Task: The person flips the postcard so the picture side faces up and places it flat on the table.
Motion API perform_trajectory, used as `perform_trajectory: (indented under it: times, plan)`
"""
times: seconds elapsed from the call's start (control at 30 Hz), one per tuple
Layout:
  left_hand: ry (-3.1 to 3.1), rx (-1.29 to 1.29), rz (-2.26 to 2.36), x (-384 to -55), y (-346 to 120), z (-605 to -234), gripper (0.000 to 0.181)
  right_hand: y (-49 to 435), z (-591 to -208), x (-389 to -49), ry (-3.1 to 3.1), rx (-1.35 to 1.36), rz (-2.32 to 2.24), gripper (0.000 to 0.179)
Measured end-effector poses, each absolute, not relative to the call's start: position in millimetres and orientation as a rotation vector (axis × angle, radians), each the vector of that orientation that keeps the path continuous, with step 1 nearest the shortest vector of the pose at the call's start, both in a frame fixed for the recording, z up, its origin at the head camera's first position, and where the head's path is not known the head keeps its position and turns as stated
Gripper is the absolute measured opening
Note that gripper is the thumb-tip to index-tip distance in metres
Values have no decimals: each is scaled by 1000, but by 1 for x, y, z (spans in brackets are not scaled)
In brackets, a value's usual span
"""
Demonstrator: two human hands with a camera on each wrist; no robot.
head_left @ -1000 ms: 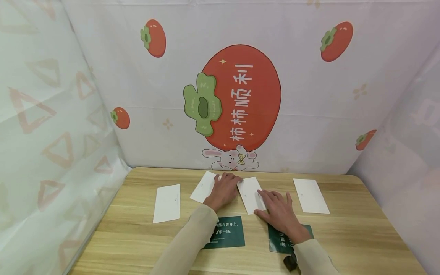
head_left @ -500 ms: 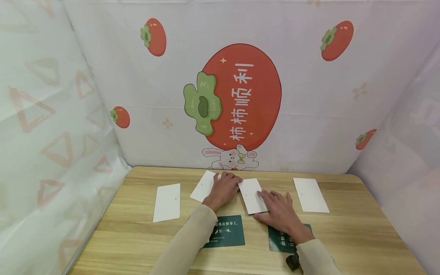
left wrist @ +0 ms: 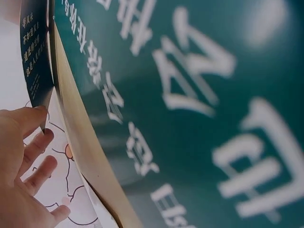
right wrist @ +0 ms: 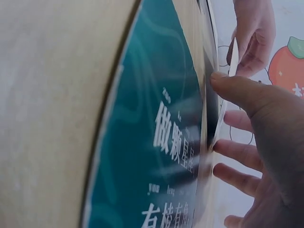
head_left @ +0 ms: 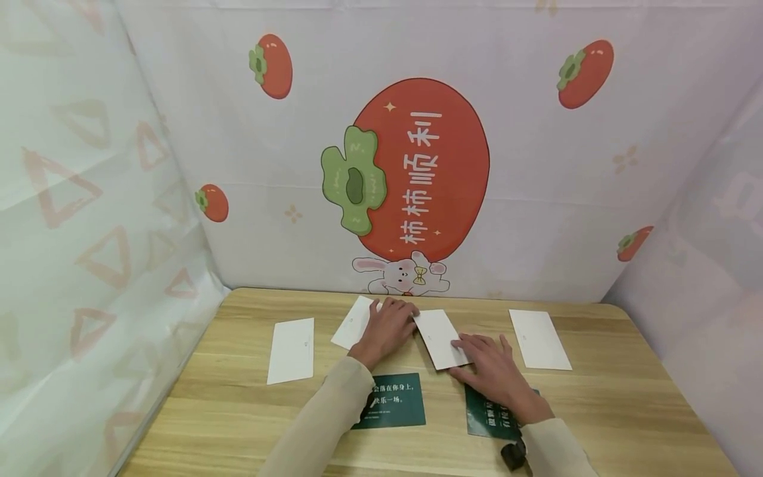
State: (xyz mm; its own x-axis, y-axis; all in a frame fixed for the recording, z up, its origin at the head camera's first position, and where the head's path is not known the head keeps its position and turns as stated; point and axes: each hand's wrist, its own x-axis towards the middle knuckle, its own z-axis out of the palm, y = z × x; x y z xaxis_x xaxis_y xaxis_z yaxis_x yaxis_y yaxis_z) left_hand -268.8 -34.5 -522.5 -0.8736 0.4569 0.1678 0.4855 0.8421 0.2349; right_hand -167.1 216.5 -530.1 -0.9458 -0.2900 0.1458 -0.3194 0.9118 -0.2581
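Observation:
A card (head_left: 440,341), white on its upper face, is held slightly raised between the two hands in the head view. My left hand (head_left: 386,333) pinches its far left corner. In the left wrist view the thumb and index finger of that hand meet on the corner, and the card's dark printed underside (left wrist: 35,52) shows. With thumb and fingers on opposite faces, my right hand (head_left: 490,370) pinches the near right part. Under the left forearm lies a green card (head_left: 396,401) with white writing, partly covered. Another green card (head_left: 485,417) lies partly hidden beneath the right wrist.
On the wooden table (head_left: 208,411), a white card (head_left: 291,351) lies at the left and one more white card (head_left: 539,339) at the right. A further white card (head_left: 352,323) lies behind my left hand, partly covered. A printed cloth (head_left: 536,199) hangs along the table's back edge.
The right hand has shifted slightly right, and the near end of the pinched card has swung right and risen a little. The left hand has stayed nearly in place.

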Motion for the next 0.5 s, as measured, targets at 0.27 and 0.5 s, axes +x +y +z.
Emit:
perform_trajectory:
  times: [0.27, 0.5]
  plan:
    - [-2859, -759, -454, -268, -38, -520, 16, 220, -529, -168, -2950, 401, 534, 53]
    - [-2774, -753, -481, -268, -41, -518, 15, 223, -527, -165, -2885, 404, 601, 50]
